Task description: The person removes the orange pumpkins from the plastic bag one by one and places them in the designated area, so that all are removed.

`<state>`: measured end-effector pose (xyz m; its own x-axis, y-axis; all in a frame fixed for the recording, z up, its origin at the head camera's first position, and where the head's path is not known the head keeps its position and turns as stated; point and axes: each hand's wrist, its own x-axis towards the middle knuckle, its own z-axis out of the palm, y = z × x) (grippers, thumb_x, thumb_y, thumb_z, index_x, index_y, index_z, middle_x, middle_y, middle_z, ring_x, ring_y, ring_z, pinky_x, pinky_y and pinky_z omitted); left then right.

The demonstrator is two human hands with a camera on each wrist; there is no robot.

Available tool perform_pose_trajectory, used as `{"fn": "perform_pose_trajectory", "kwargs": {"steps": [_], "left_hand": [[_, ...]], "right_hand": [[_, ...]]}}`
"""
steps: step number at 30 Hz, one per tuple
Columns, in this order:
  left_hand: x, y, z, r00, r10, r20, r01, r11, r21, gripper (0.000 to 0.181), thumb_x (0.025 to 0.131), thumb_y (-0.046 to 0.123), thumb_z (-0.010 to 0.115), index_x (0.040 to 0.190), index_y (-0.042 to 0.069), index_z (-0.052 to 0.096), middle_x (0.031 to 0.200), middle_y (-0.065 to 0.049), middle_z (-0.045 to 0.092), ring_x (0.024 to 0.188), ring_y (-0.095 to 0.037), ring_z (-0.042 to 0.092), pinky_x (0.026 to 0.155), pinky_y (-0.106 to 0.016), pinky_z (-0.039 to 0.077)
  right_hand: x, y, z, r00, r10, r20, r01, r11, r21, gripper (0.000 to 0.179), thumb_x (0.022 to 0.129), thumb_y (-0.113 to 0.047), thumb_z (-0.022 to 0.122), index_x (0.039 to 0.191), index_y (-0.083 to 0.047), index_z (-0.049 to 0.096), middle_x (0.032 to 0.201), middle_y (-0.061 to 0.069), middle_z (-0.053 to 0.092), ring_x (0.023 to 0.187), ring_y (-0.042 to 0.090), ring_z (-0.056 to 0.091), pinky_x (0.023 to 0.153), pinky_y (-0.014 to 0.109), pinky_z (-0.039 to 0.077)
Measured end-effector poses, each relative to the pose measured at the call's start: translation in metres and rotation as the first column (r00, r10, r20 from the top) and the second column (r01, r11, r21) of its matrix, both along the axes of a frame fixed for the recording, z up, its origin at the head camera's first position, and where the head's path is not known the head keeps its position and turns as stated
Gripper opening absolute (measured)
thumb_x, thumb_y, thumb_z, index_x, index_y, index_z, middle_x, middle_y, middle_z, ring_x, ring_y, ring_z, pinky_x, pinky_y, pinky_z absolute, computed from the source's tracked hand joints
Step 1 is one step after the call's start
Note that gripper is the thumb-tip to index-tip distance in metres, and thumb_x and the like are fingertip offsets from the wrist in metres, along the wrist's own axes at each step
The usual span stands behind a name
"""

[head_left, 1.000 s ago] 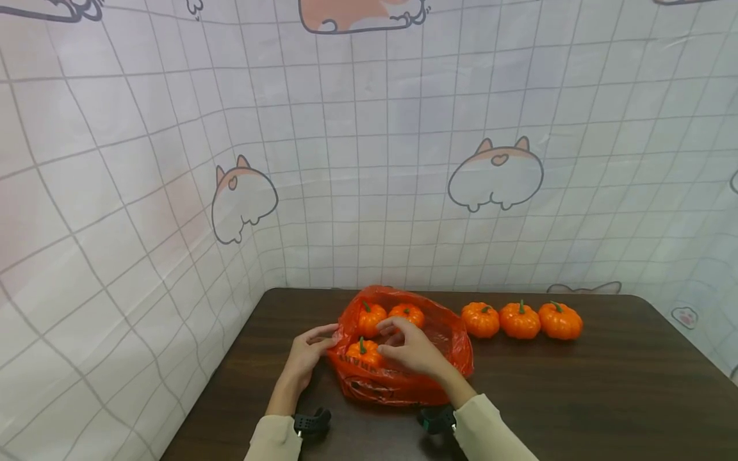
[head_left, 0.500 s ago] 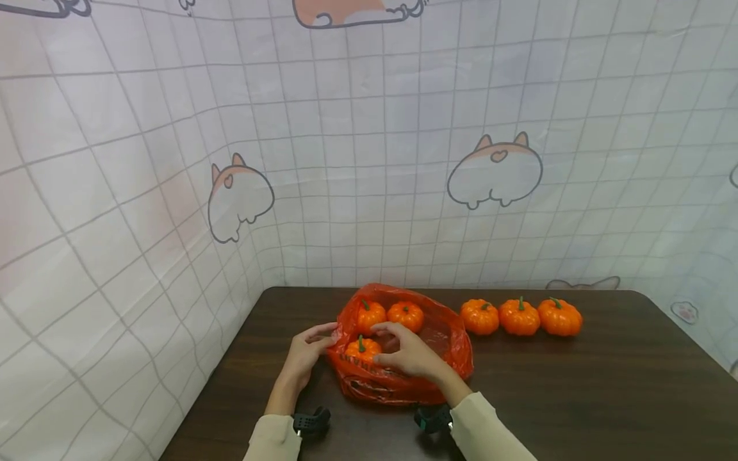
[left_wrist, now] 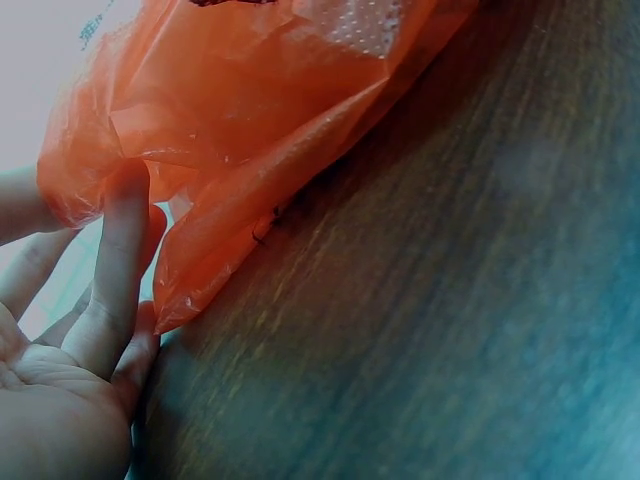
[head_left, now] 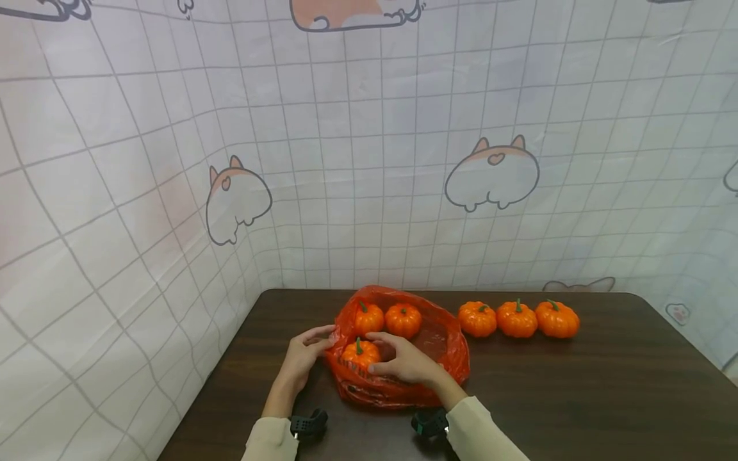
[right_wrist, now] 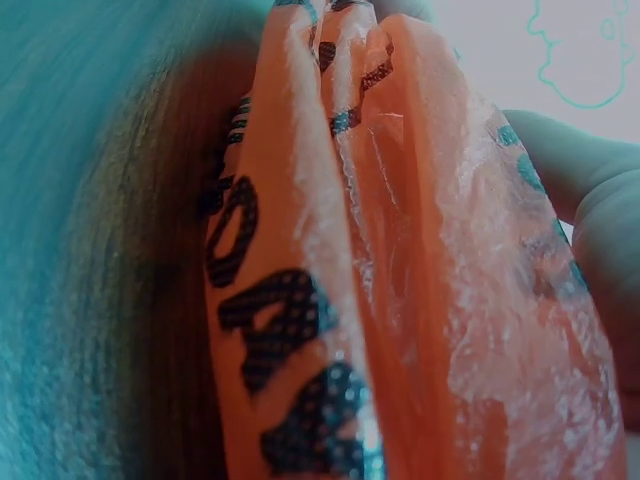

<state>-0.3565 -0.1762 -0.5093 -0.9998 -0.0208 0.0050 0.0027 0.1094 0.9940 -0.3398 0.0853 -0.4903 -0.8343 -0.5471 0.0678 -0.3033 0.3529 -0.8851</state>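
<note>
Miniature pumpkin (head_left: pixel 359 355) gripped in our right hand (head_left: pixel 407 361), we should hold the red plastic bag (head_left: pixel 392 396), pinched by our left hand (head_left: pixel 302 356), wide against snags.

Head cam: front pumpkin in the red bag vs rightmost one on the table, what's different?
Place: the front pumpkin sits in the red bag; the rightmost pumpkin sits directly on the table.
Stem: the front pumpkin's points roughly up; the rightmost pumpkin's leans left in the head view.
Cover: the red bag's front wall overlaps the front pumpkin's lower part; the rightmost pumpkin is uncovered.
Shared: both orange, ribbed, green-stemmed.
</note>
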Motion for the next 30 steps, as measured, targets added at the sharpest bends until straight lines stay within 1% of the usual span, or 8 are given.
{"fn": "perform_pose_trajectory", "kwargs": {"steps": [6, 12, 16, 22, 26, 30], "left_hand": [[0.000, 0.000, 0.000, 1.000, 0.011, -0.003, -0.011, 1.000, -0.009, 0.033, 0.093, 0.013, 0.071, 0.127, 0.011, 0.073, 0.106, -0.009, 0.074, 0.091, -0.017, 0.065, 0.082, -0.031, 0.052], [0.001, 0.000, -0.001, 1.000, 0.009, -0.004, -0.009, 1.000, -0.003, 0.033, 0.094, 0.012, 0.071, 0.127, 0.010, 0.073, 0.107, -0.009, 0.074, 0.092, -0.016, 0.066, 0.082, -0.031, 0.053], [0.001, 0.000, -0.001, 1.000, 0.007, -0.006, -0.007, 1.000, 0.011, 0.033, 0.094, 0.012, 0.071, 0.127, 0.009, 0.073, 0.108, -0.009, 0.074, 0.092, -0.016, 0.065, 0.082, -0.031, 0.053], [0.000, 0.000, -0.001, 1.000, 0.012, -0.006, -0.012, 1.000, 0.019, 0.033, 0.093, 0.012, 0.072, 0.126, 0.009, 0.073, 0.110, -0.010, 0.074, 0.092, -0.016, 0.065, 0.081, -0.031, 0.053], [0.000, 0.000, -0.002, 1.000, 0.010, -0.010, -0.010, 1.000, 0.018, 0.033, 0.093, 0.011, 0.072, 0.126, 0.009, 0.074, 0.109, -0.010, 0.074, 0.092, -0.016, 0.065, 0.081, -0.031, 0.053], [0.000, 0.001, -0.002, 1.000, 0.008, -0.014, -0.007, 1.000, 0.016, 0.033, 0.093, 0.011, 0.072, 0.125, 0.008, 0.074, 0.107, -0.008, 0.075, 0.091, -0.016, 0.065, 0.081, -0.031, 0.053]], "right_hand": [[0.000, 0.000, -0.003, 1.000, -0.001, -0.003, 0.001, 1.000, 0.010, 0.065, 0.094, -0.028, 0.075, 0.152, -0.016, 0.049, 0.150, 0.017, 0.054, 0.138, 0.038, 0.051, 0.111, 0.063, 0.040], [-0.001, 0.001, -0.005, 1.000, 0.012, 0.014, -0.012, 1.000, 0.014, 0.064, 0.094, -0.030, 0.075, 0.152, -0.019, 0.049, 0.150, 0.015, 0.054, 0.134, 0.035, 0.055, 0.109, 0.059, 0.045], [-0.001, 0.003, -0.005, 1.000, 0.010, 0.028, -0.010, 1.000, 0.005, 0.064, 0.094, -0.031, 0.075, 0.152, -0.021, 0.049, 0.150, 0.015, 0.052, 0.132, 0.033, 0.056, 0.108, 0.057, 0.046], [-0.002, 0.007, -0.002, 1.000, 0.004, 0.017, -0.004, 1.000, 0.001, 0.064, 0.094, -0.031, 0.075, 0.151, -0.022, 0.050, 0.151, 0.016, 0.051, 0.130, 0.034, 0.056, 0.107, 0.057, 0.046], [-0.003, 0.009, 0.001, 1.000, -0.010, 0.008, 0.010, 1.000, -0.004, 0.063, 0.094, -0.030, 0.075, 0.151, -0.022, 0.050, 0.150, 0.017, 0.051, 0.123, 0.031, 0.059, 0.103, 0.054, 0.049], [-0.002, 0.013, 0.006, 0.999, -0.046, 0.025, 0.047, 0.998, -0.032, 0.062, 0.094, -0.030, 0.076, 0.150, -0.023, 0.052, 0.149, 0.018, 0.050, 0.115, 0.028, 0.060, 0.097, 0.048, 0.053]]}}
